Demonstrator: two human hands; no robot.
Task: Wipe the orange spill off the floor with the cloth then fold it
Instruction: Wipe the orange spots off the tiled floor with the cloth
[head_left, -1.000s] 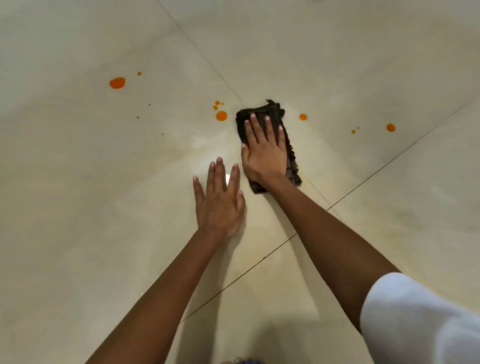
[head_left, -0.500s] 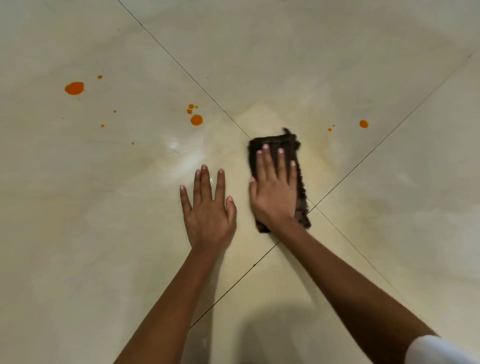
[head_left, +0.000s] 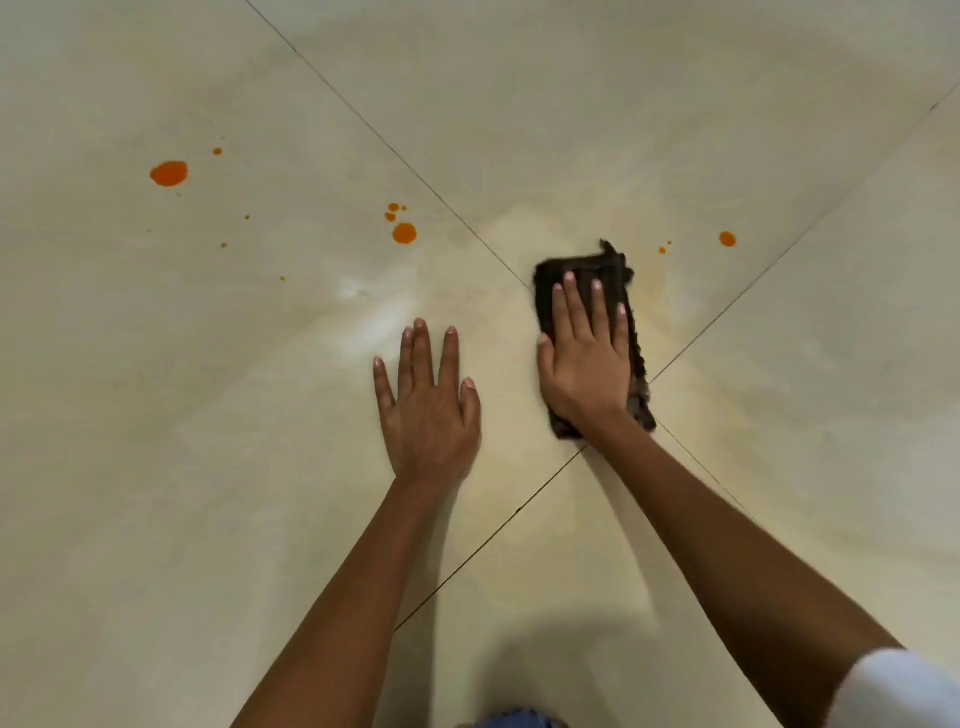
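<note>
Right hand (head_left: 586, 364) presses flat, fingers straight, on the dark brown folded cloth (head_left: 587, 273); left hand (head_left: 428, 405) rests spread on the beige tiled floor (head_left: 260, 467); orange spill drops (head_left: 169, 173) remain.

right hand (head_left: 584, 364) flat on dark brown cloth (head_left: 587, 273), fingers straight, at the crossing of the floor (head_left: 156, 467) tile joints. left hand (head_left: 426, 405) flat on bare tile beside it. orange spill (head_left: 169, 173) drops lie beyond both hands.
</note>
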